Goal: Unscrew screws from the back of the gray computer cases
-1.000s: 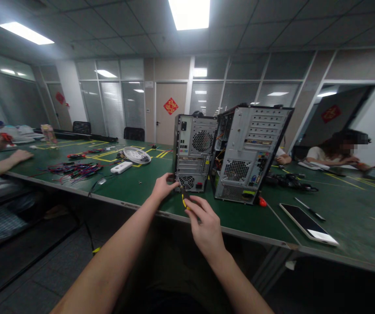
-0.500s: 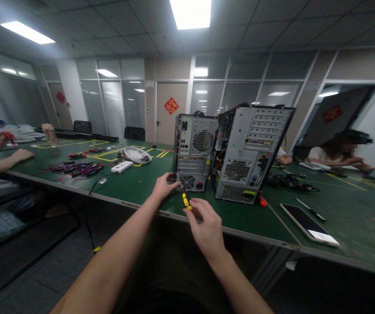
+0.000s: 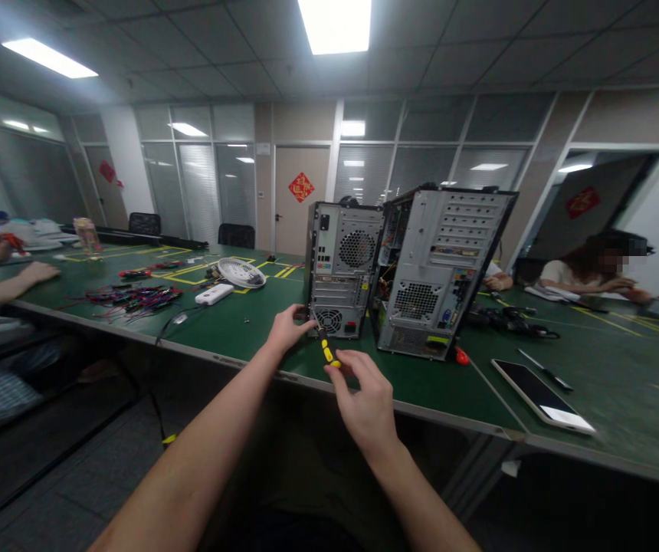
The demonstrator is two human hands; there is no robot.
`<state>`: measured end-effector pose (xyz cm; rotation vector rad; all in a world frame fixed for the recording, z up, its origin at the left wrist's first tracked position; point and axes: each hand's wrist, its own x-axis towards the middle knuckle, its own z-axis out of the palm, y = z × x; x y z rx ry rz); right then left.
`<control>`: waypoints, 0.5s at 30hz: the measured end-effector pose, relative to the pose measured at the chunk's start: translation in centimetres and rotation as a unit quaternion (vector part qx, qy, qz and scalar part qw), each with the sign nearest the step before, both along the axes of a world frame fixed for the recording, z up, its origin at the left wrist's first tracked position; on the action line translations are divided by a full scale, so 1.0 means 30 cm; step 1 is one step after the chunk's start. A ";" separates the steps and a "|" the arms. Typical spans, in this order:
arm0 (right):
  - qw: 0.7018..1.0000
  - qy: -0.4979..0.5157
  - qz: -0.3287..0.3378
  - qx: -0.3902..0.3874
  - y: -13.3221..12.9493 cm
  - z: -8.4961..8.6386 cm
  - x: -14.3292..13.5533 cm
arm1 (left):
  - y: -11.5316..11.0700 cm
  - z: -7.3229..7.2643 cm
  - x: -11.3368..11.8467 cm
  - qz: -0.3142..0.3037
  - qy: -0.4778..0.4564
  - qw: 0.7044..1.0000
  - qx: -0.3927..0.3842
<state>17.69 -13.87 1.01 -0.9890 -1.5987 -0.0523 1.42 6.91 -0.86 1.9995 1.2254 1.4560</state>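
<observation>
My right hand point(image 3: 367, 395) pinches the end of a yellow-and-black screwdriver point(image 3: 328, 351) between thumb and fingers. The screwdriver's thin shaft points up and left to the lower left corner of a small computer tower point(image 3: 341, 295), whose back panel faces me. At that same corner, my left hand point(image 3: 288, 330) holds the tower's edge, its thumb beside the screwdriver tip and its other fingers partly hidden along the side. Exactly where the tip meets the panel is too small to tell. Close on the right stands a larger computer tower point(image 3: 444, 268).
Left on the green table point(image 3: 237, 328) lie a tangle of wires point(image 3: 131, 299), a white power bank-like box point(image 3: 214, 294) and a white round basket point(image 3: 241, 272). A phone point(image 3: 542, 395), a pen point(image 3: 545, 369) and black cables point(image 3: 507, 318) lie right. People sit at both sides.
My right hand and the screwdriver handle have shifted very slightly to the right. My left hand and both towers look unmoved.
</observation>
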 end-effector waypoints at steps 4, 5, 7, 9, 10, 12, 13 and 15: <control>1.000 0.016 0.003 -0.004 0.001 -0.003 -0.003 | 0.000 -0.001 0.000 -0.001 -0.002 1.000 0.003; 1.000 0.011 0.001 0.001 0.000 -0.002 -0.003 | -0.001 0.000 0.000 -0.001 -0.003 1.000 0.004; 1.000 -0.005 -0.001 0.011 -0.004 0.001 -0.003 | -0.003 0.001 -0.001 -0.001 -0.004 1.000 0.003; 1.000 -0.020 0.001 0.016 -0.007 0.005 -0.002 | -0.006 0.003 -0.001 0.000 -0.005 1.000 -0.001; 1.000 -0.026 0.004 0.017 -0.009 0.006 -0.002 | -0.006 0.004 -0.001 0.000 -0.005 1.000 -0.002; 0.999 -0.030 0.007 0.016 -0.011 0.008 -0.001 | -0.007 0.005 -0.001 -0.002 -0.006 1.000 -0.003; 0.999 -0.031 0.005 0.015 -0.011 0.009 0.000 | -0.007 0.005 -0.001 -0.003 -0.006 1.000 -0.003; 1.000 -0.027 -0.003 0.012 -0.010 0.008 0.000 | -0.007 0.005 -0.001 -0.002 -0.005 1.000 -0.002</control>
